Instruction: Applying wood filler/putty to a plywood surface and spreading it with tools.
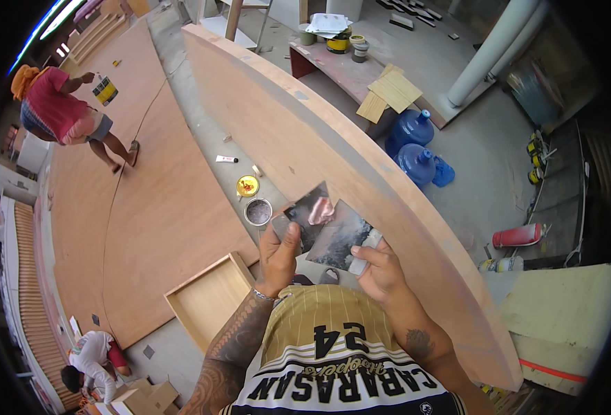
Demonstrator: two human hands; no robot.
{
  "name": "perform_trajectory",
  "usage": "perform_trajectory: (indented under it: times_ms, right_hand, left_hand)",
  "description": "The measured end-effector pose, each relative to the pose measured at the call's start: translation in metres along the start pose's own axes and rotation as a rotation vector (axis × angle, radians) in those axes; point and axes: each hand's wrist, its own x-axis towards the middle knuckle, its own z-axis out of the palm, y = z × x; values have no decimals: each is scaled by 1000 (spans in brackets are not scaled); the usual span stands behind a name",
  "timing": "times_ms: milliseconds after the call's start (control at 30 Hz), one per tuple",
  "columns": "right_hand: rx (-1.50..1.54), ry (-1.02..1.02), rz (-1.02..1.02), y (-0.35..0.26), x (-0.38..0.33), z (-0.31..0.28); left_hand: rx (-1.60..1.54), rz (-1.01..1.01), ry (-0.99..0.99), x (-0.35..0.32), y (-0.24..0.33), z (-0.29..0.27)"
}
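Observation:
My left hand (278, 261) is closed on a flat metal putty scraper (303, 223). A lump of pinkish putty (321, 211) sits on its blade near the far edge. My right hand (383, 270) pinches a second putty scraper (338, 236) by its light grip, thumb on top. That blade is smeared grey and white, and it meets or overlaps the left one; contact is hard to tell. Both scrapers are held in front of my body, by the long curved wooden panel (271, 117).
Left of the panel stand an open can of greyish filler (258, 211), a yellow lid (247, 185) and a tube (227, 159). A wooden drawer (212, 299) lies lower left. One person (63, 114) carries a can; another (98, 360) crouches. Blue water jugs (415, 162) stand right.

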Motion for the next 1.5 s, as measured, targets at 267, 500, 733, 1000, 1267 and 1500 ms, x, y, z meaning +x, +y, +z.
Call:
perform_trajectory:
  times_ms: [267, 500, 733, 1000, 1267, 1500]
  right_hand:
    - [-416, 37, -433, 2, -13, 6]
    - [-1413, -469, -1131, 17, -24, 21]
    - [-1734, -112, -554, 73, -34, -28]
    - [-694, 1847, 215, 216, -244, -268]
    - [-1171, 1605, 113, 316, -266, -171]
    - [-1778, 460, -340, 162, -85, -118]
  left_hand:
    - [624, -206, -637, 3, 8, -34]
    - [-710, -992, -146, -1, -15, -44]
    - [-659, -1071, -201, 30, -33, -87]
    - [-439, -787, -176, 90, -99, -126]
    - [-239, -1153, -385, 78, -160, -145]
    - [-103, -1337, -466, 46, -217, -108]
